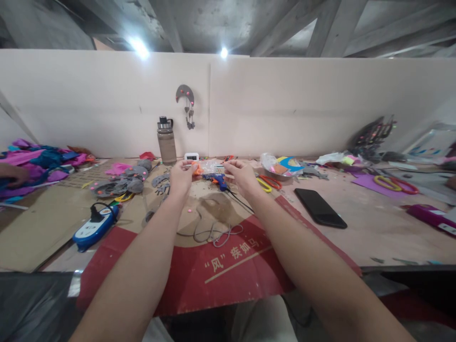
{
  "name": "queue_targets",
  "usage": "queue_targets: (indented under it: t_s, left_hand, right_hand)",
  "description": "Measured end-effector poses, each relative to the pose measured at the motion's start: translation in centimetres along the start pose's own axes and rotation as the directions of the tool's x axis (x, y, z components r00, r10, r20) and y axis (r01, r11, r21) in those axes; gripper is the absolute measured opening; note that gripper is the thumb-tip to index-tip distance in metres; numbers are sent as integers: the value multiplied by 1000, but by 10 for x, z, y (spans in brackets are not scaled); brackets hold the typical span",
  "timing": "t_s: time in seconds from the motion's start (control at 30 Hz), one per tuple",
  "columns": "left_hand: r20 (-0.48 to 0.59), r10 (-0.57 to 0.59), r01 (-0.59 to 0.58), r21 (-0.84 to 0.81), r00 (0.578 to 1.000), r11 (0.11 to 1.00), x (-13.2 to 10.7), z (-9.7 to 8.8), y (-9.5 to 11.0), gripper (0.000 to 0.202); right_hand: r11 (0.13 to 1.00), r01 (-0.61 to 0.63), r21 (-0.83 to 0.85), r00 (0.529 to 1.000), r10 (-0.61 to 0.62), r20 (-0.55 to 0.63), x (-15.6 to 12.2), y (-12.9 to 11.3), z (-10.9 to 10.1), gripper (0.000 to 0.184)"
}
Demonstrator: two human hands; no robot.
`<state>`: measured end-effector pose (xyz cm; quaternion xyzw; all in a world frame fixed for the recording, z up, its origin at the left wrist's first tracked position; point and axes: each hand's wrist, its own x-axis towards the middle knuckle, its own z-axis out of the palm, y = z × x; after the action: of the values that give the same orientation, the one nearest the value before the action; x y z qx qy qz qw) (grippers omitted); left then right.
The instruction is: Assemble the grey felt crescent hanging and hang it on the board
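Observation:
Both my arms reach forward over a red-and-brown cardboard sheet (235,280). My left hand (181,179) is closed, its fingertips at a small orange piece (197,167) whose kind I cannot make out. Clear crinkled plastic (213,166) lies between my two hands. My right hand (242,177) has thumb and fingers pinched together beside that plastic; what they hold is too small to tell. A blue glue gun (220,180) rests between the hands, close to my right fingertips, its cord trailing to the right. Thin grey cord (217,232) lies in loops nearer to me.
Grey felt pieces (126,179) and a blue power strip (95,227) lie left. A bottle (166,142) stands by the wall. A black phone (319,207), scissors (272,182) and a purple-red power strip (432,218) lie right. Another person's hand (14,175) shows far left.

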<state>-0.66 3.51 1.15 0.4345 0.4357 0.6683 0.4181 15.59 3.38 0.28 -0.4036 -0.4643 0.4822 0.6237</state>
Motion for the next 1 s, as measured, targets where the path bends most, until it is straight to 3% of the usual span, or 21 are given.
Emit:
queue_targets:
  t_s: [0.1, 0.27, 0.47, 0.57, 0.7, 0.73, 0.8, 0.9, 1.0]
  left_hand:
    - [90, -64, 59, 57, 994, 997, -6, 3, -3, 8]
    - [217, -225, 178, 215, 950, 960, -15, 10, -9, 11]
    - [171, -256, 233, 147, 951, 961, -10, 6, -6, 9]
    - [256, -231, 139, 331, 939, 933, -8, 2, -11, 7]
    - [557, -300, -126, 600, 774, 790, -11, 1, -21, 8]
    - [576, -289, -175, 617, 764, 767, -12, 1, -22, 8]
    - [536, -197, -189, 580, 821, 793, -12, 3, -20, 10]
    - [371, -86, -48, 338, 925, 940, -11, 5, -10, 15]
    - [308, -104, 95, 45, 946, 994, -11, 7, 0, 15]
  right_hand:
    - [982, -78, 173, 997, 78, 10, 0, -6, -2, 14]
    - [958, -114, 262, 993, 107, 42, 2, -11, -5, 12]
    - [943, -111, 315, 993, 94, 66, 6, -9, -11, 12]
    - [941, -107, 321, 991, 74, 114, 5, -10, -11, 16]
    - [952, -60, 301, 991, 20, 136, 5, -10, -10, 26]
    - [955, -49, 294, 990, 8, 138, 5, -9, -10, 28]
    - [964, -24, 265, 990, -14, 141, 7, -7, -8, 28]
    - [988, 41, 149, 988, -63, 143, 7, -4, -5, 24]
    - [986, 162, -40, 972, -152, 177, 6, 0, -1, 17]
